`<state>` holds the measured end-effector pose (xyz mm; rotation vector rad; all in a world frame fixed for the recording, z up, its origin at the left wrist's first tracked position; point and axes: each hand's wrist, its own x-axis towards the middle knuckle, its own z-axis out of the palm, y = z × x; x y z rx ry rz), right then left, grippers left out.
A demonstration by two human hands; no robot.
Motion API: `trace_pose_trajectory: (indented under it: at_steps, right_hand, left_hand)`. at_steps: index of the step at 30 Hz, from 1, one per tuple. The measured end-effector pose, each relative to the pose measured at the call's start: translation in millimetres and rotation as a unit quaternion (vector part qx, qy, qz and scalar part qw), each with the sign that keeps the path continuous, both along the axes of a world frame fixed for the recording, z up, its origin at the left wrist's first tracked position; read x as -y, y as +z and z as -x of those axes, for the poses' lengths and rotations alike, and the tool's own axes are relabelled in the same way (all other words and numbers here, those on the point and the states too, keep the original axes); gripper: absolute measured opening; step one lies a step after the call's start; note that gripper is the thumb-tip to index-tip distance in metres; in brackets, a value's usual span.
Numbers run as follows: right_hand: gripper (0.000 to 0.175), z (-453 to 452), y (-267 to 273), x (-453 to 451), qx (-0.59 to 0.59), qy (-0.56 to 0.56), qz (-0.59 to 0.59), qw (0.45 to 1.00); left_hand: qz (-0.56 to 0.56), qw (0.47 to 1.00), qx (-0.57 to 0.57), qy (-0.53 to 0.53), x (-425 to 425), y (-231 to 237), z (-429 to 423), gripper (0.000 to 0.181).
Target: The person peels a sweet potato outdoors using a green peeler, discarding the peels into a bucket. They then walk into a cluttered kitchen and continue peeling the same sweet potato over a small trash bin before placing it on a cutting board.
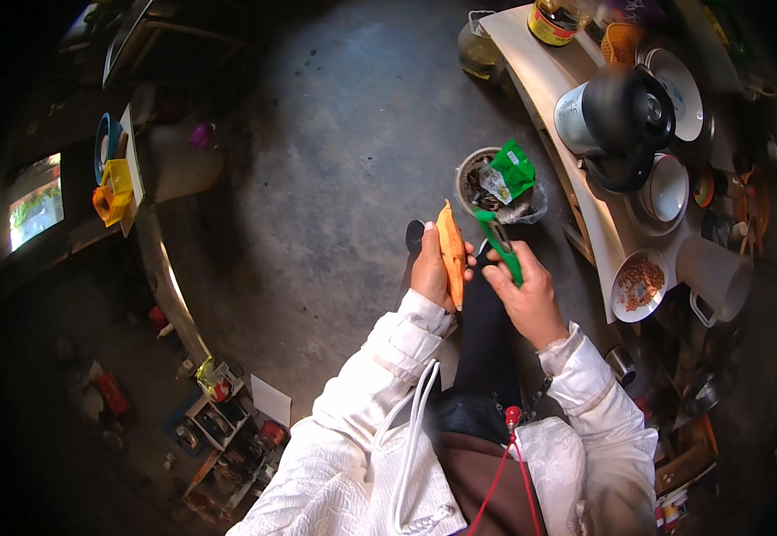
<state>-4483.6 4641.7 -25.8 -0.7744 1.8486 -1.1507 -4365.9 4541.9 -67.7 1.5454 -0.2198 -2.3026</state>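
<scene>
My left hand (431,268) holds a long, orange, peeled sweet potato (452,254), upright in the picture, with a few dark spots on its flesh. Just to the right, my right hand (528,295) grips a green-handled peeler (500,248), its head pointing up and left, apart from the sweet potato. Beyond both hands a round waste bin (463,175) stands on the floor, lined with a clear plastic bag. Dark scraps and a green printed wrapper (514,169) lie in it.
A wooden table (589,228) at the right bears a kettle (573,120), bowls, a plate of peanuts (640,285) and a translucent jug (713,278). A large oil bottle (477,50) stands by its far end. A yellow basket (117,191) is at the left.
</scene>
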Motion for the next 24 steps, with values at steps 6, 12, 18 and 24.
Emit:
trace_pose_trajectory:
  at_steps: [6, 12, 18, 24]
  right_hand:
    - [0.017, -2.4, -8.0, 13.8, 0.068, 0.035, 0.022, 0.997]
    - [0.013, -1.0, -14.4, 10.2, 0.097, -0.034, 0.029, 0.994]
    - [0.027, 12.7, -12.9, 0.4, -0.151, -0.035, 0.020, 0.988]
    - [0.028, 23.3, 59.6, -7.4, 0.059, 0.096, -0.149, 0.982]
  left_hand:
    - [0.026, 0.998, -0.051, -0.009, -11.6, 7.1, 7.5, 0.044]
    - [0.007, 0.980, -0.198, 0.029, -3.9, 9.3, 2.7, 0.041]
    - [-0.065, 0.979, -0.183, 0.064, 2.5, 3.2, 0.4, 0.043]
    - [-0.023, 0.988, -0.134, 0.070, 9.6, -11.2, -5.8, 0.042]
